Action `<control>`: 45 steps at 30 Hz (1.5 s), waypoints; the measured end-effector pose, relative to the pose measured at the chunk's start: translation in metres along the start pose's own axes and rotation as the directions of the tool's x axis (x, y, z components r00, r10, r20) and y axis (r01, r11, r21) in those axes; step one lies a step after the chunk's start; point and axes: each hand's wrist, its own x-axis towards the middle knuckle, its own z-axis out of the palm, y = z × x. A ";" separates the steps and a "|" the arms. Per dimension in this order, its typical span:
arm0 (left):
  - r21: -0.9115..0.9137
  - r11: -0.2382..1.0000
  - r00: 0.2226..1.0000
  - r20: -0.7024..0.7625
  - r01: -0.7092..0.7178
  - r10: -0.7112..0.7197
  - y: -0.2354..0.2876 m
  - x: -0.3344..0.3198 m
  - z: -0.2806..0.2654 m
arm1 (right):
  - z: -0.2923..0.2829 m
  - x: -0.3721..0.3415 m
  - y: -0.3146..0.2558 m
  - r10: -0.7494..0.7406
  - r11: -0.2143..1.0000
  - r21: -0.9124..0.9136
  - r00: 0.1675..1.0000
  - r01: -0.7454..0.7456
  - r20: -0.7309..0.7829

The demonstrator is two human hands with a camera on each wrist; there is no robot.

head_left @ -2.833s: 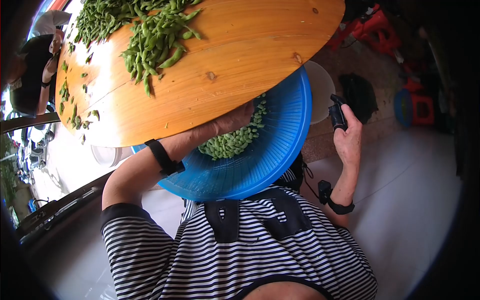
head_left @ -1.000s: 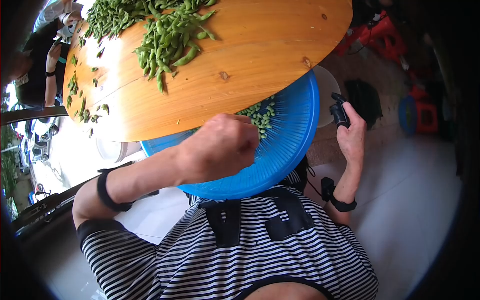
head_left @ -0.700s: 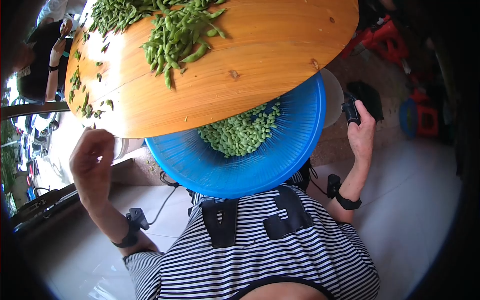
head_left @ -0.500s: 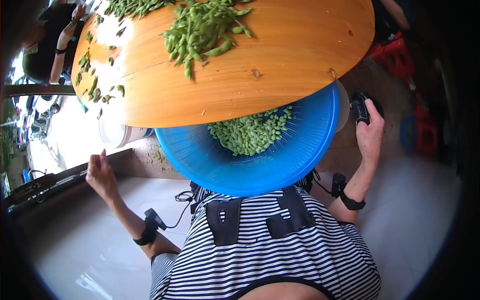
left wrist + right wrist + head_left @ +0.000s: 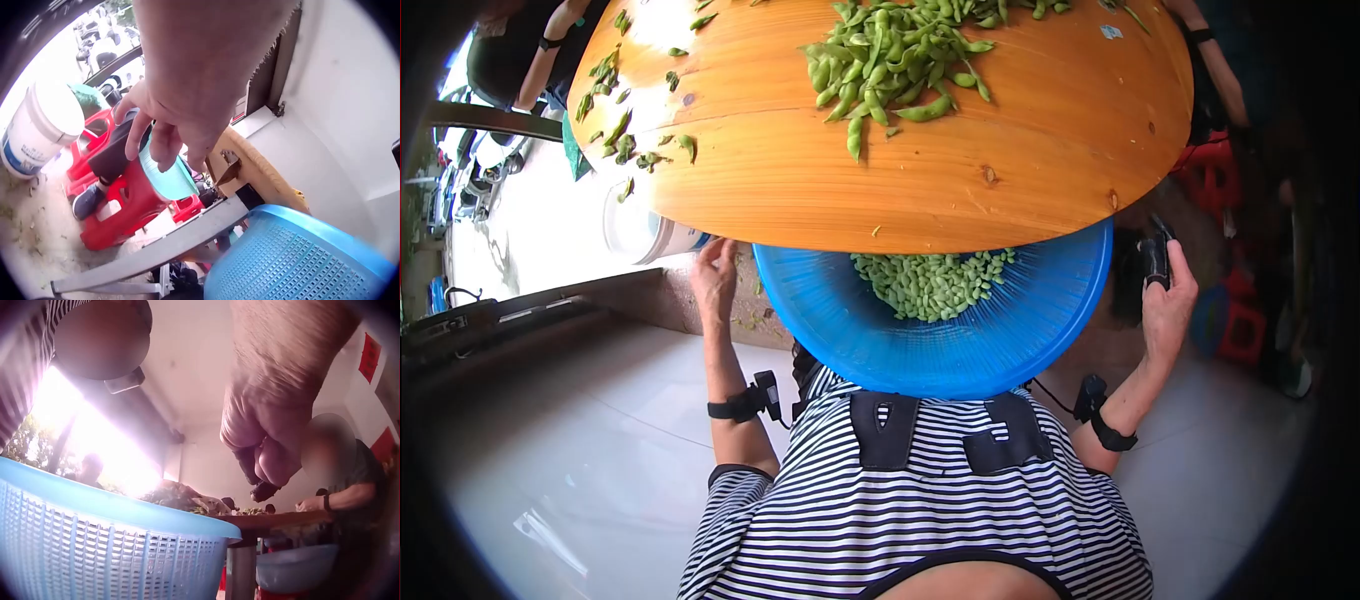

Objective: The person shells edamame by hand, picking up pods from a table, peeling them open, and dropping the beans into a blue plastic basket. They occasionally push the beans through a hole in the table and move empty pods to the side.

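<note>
My left hand is raised beside the table's near left edge. In the left wrist view its fingers hang loosely, with nothing seen in them. A blue plastic basket stands against my lap, partly under the table. Shelled green beans cover its bottom. My right hand is up to the right of the basket. Black, smooth pieces show at its fingers; I cannot tell whether they are worn or held. Green bean pods lie heaped on the wooden table.
Small leafy scraps dot the table's left side. A white bucket and red stools stand on the floor. Another person's arm is at the far right, and one more at the upper left.
My left hand has come out of the basket, swung out left, then moved back in beside the table edge. My right hand keeps its pose. The view has turned left.
</note>
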 end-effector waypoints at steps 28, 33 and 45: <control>0.049 0.971 0.914 -0.330 -0.234 0.237 0.053 0.011 -0.061 | 0.024 0.021 -0.042 -0.210 0.968 0.164 0.972 0.190 0.110; 0.265 0.962 0.984 -0.175 0.063 -0.016 0.094 0.015 -0.076 | 0.029 0.019 -0.052 -0.236 0.950 0.235 0.965 0.204 0.117; -0.674 0.735 0.998 -0.043 -0.070 0.055 0.135 -0.037 -0.065 | 0.022 0.015 -0.044 -0.238 0.963 0.164 0.960 0.214 0.147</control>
